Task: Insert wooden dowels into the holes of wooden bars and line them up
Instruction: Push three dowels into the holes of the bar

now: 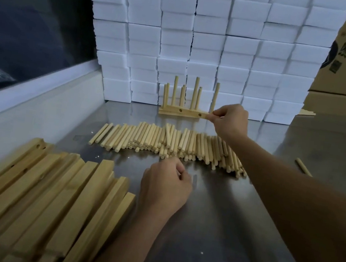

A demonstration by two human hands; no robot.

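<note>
Against the foam blocks (203, 45), a doweled bar (184, 111) is pinched at its end by the right hand (230, 119). Near the loose dowels (166, 141), the left hand (165, 188) is curled on the table (231, 230); whether anything is held cannot be told.

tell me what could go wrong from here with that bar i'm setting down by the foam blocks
1. The right hand pinches only the end of the bar, so the far end may swing and knock the upright dowels of the finished bars behind it.
2. The bar may land crooked, breaking the row's alignment.
3. The right forearm crosses over the loose dowel pile; pulling back low could scatter dowels toward the left hand.
</note>
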